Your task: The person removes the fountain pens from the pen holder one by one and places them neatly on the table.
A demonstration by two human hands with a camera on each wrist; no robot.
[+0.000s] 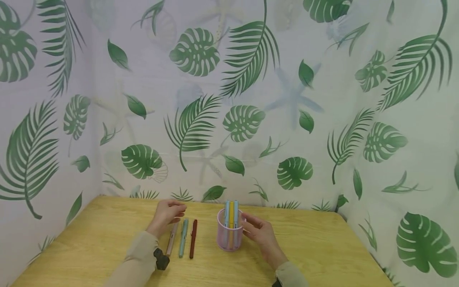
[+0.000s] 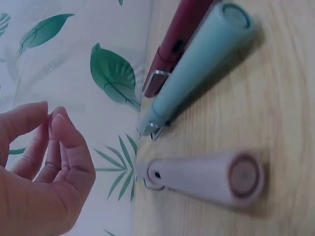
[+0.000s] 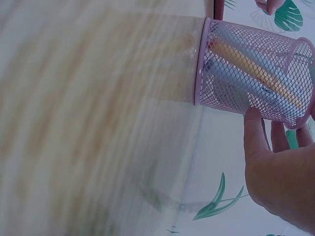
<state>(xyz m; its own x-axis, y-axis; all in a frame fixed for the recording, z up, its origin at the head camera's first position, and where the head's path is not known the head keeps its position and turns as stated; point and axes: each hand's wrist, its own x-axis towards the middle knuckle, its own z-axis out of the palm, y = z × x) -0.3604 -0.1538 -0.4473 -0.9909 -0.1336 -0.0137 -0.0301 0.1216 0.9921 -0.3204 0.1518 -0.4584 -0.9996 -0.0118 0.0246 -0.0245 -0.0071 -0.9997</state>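
Note:
On the table lie three pens side by side: a pale pink pen (image 2: 197, 178), a light teal pen (image 1: 183, 238) and a dark red pen (image 1: 193, 239), caps toward the wall. My left hand (image 1: 167, 215) hovers over the pink pen's cap end, fingers loosely bent, nothing between them. In the left wrist view its thumb and index fingertips come close together. A pink mesh pen holder (image 3: 246, 93) stands upright with two light blue pens and a yellow pen (image 1: 231, 213) in it. My right hand (image 1: 263, 236) holds the holder's right side, fingers at the rim.
The wooden table (image 1: 322, 247) reaches back to a leaf-printed cloth (image 1: 251, 159) that hangs behind and along both sides. A small black device (image 1: 161, 259) is strapped to my left wrist.

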